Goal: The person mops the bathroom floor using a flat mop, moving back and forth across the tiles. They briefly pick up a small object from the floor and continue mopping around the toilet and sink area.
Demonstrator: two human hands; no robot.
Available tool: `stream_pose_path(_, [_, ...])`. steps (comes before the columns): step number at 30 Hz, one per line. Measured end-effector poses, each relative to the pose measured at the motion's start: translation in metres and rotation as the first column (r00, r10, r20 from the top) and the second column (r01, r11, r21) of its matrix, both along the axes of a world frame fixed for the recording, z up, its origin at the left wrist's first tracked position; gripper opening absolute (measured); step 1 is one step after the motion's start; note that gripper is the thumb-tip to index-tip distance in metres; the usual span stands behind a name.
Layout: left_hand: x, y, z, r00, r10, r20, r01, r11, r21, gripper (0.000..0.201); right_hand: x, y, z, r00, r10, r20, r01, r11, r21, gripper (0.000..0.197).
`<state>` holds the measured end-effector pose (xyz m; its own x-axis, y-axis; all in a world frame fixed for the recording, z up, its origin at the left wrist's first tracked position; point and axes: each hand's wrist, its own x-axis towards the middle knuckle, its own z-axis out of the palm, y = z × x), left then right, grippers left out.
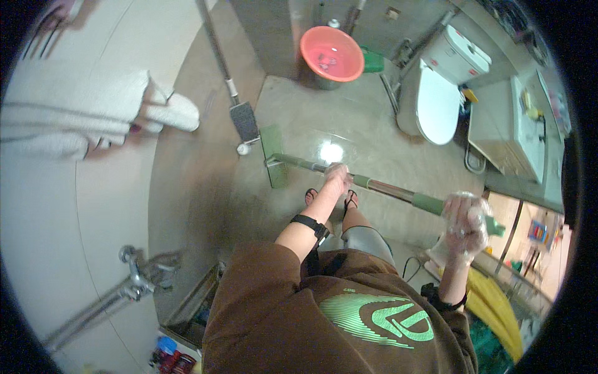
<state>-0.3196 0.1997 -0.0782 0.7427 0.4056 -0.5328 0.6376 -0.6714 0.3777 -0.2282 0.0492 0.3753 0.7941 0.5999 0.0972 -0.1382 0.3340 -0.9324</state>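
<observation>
A flat mop with a green and metal pole (389,189) runs slantwise across the view in front of me. Its long green head (273,174) lies against the left wall's foot. My left hand (337,177), in a clear plastic glove, is wrapped round the middle of the pole. Higher up, by the green grip end at the right, my right hand (466,223) is closed on the same pole, also gloved in clear plastic. Close beyond the mop head, a second flat mop with a grey head (244,122) leans on the wall.
An orange basin (333,55) stands at the back, with a green object (372,60) beside it. A white toilet (436,103) and a washbasin cabinet (507,128) are at the right. White towels (106,103) hang left, above a wall tap (136,287). Something yellow (493,305) lies at lower right.
</observation>
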Motion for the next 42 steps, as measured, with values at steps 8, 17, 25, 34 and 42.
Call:
stream_pose_path(8, [0.018, 0.013, 0.126, 0.492, 0.833, -0.254, -0.710, 0.215, -0.671, 0.006, 0.013, 0.026, 0.059, 0.972, 0.143, 0.186, -0.147, 0.989, 0.004, 0.033])
stream_pose_path(17, [0.128, 0.040, 0.173, 0.225, 0.906, -0.359, -0.350, -0.269, -0.898, 0.010, 0.124, 0.071, 0.088, 0.658, 0.572, 0.491, -0.619, 0.781, -0.081, 0.031])
stream_pose_path(25, [0.221, 0.088, 0.169, 0.059, 0.968, -0.245, -0.221, -0.227, -0.949, 0.025, 0.257, 0.150, 0.065, 0.679, 0.629, -0.380, -0.430, 0.759, 0.488, 0.014])
stream_pose_path(34, [0.192, 0.076, 0.115, -0.347, 0.902, -0.255, -0.013, -0.276, -0.961, 0.031, 0.332, 0.248, 0.018, 0.506, 0.862, -0.002, -0.861, 0.505, 0.066, 0.019])
stream_pose_path(42, [-0.011, -0.027, -0.009, -0.529, 0.829, 0.179, -0.700, -0.307, -0.644, 0.026, 0.152, 0.148, -0.127, 0.513, 0.856, -0.061, -0.858, 0.509, -0.072, 0.019])
